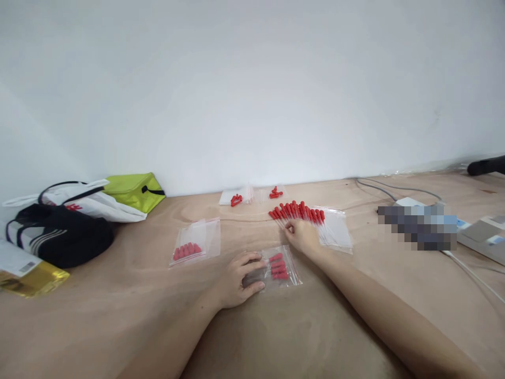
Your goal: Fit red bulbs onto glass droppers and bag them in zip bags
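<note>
My left hand (241, 280) lies over the left end of a clear zip bag (292, 267), its thumb and fingers apart and touching the plastic. Inside that bag are several red rubber bulbs (278, 267). Just beyond it, my right hand (302, 235) is closed in a pinch at the thin clear stems of a fanned row of droppers with red bulbs (294, 210). The pinched dropper's stem is partly hidden by my fingers. Under the right side of the row lies a flat clear zip bag (340, 227).
Left of my hands, another zip bag (213, 237) holds several red bulbs (187, 251). Loose red bulbs (235, 200) lie near the wall beside clear tubes (260, 196). A black bag (67, 231) and a green bag (132, 190) stand left; cables (469, 271) and a laptop (487, 237) lie right.
</note>
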